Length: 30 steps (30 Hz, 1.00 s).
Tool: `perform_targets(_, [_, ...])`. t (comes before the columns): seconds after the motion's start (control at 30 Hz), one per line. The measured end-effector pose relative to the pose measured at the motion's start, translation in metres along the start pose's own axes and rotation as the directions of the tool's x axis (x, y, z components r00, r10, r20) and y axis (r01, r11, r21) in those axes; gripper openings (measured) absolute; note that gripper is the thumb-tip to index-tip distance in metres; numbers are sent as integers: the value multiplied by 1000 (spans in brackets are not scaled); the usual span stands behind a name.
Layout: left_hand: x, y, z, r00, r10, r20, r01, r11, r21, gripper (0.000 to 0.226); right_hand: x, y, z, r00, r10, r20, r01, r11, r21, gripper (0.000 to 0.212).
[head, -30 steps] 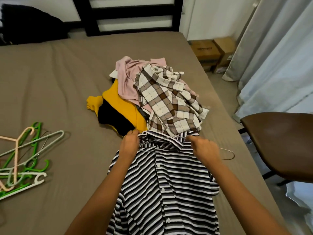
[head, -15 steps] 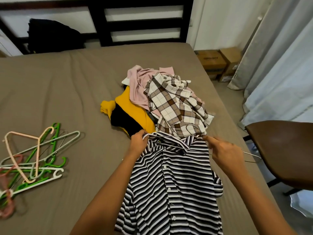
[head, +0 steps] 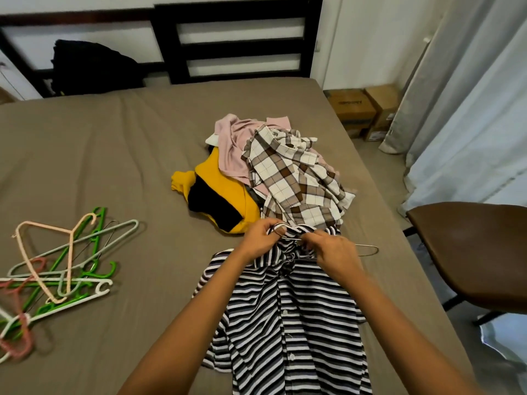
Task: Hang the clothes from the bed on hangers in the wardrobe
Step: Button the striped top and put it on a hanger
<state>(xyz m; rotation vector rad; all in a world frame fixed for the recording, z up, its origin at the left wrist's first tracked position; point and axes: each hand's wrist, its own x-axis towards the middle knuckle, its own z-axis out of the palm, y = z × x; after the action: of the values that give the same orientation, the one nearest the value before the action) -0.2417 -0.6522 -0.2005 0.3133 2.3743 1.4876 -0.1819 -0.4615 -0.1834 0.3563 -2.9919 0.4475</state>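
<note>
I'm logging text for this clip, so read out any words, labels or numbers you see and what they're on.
Dark print on the larger cardboard box: too blurred to read.
Label on the smaller cardboard box: too small to read.
No other text shows.

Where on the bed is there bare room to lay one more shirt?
Bare sheet lies between the hanger heap and the clothes pile, and beyond toward the headboard. Crowded: where left hand and right hand grip the striped shirt.
</note>
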Motion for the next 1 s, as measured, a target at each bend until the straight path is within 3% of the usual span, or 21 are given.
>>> perform_targets(0.07, [-7, 7, -11, 998, -7, 64, 13, 996, -93, 23, -1, -1, 1, 1000, 18, 10, -19, 988, 154, 40])
perform_targets(0.13, [-21, 16, -28, 995, 18, 98, -12, 998, -60, 23, -5, 3, 1, 997, 78, -25, -66, 952, 298, 38])
perform_targets(0.2, [-32, 19, -41, 983, 82, 165, -115, 973, 200, 28, -6, 5, 2, 994, 103, -33, -81, 911, 404, 33])
perform_targets(0.27, [-39, 20, -40, 964, 103, 245, -206, 873, 442, 35, -4, -1, 7, 998, 64, -13, -51, 886, 461, 31])
perform_targets(0.4, [-48, 15, -33, 990, 82, 119, -136, 800, 585, 23, -3, -12, 22, 982, 15, 191, -141, 730, 669, 22])
perform_targets(0.47, [-53, 7, -35, 991, 77, 114, -133, 753, 644, 22, -6, -11, 28, 916, 23, 401, -318, 653, 687, 20])
perform_targets(0.53, [-57, 0, -35, 992, 35, 122, -107, 751, 652, 22, -7, -9, 32, 800, 20, 600, -479, 624, 617, 35])
perform_targets(0.6, [-60, -3, -34, 992, -5, 126, -79, 757, 649, 24, -5, -12, 35, 705, 9, 709, -568, 606, 556, 47])
perform_targets(0.67, [-62, -3, -36, 993, -9, 114, -67, 767, 639, 27, -1, -15, 39, 665, -18, 747, -579, 620, 530, 50])
perform_targets(0.7, [-64, -4, -39, 994, -13, 104, -55, 780, 624, 30, 1, -14, 41, 679, -12, 734, -592, 582, 557, 53])
perform_targets(0.77, [-67, -5, -45, 995, -42, 95, -24, 802, 597, 37, 4, -7, 43, 707, 96, 701, -683, 354, 639, 62])
perform_targets(0.8, [-69, -5, -48, 993, -54, 105, -19, 801, 598, 38, 4, -3, 43, 687, 115, 717, -721, 231, 654, 62])
perform_targets(0.83, [-70, -5, -51, 990, -68, 126, -22, 796, 604, 38, 5, 4, 45, 644, 74, 761, -757, 205, 621, 60])
perform_targets(0.87, [-71, -6, -55, 984, -79, 157, -33, 794, 607, 39, 5, 4, 42, 573, -15, 819, -780, 296, 551, 57])
perform_targets(0.93, [-72, -5, -61, 962, -91, 257, -85, 794, 602, 37, 5, 3, 46, 391, -115, 913, -688, 622, 373, 48])
perform_targets(0.97, [-72, -4, -63, 943, -94, 318, -127, 784, 607, 34, 7, 2, 48, 344, -139, 929, -598, 731, 330, 43])
perform_targets(1.0, [-72, -3, -64, 921, -100, 377, -169, 769, 616, 31, 8, -1, 50, 365, -174, 915, -491, 799, 348, 39])
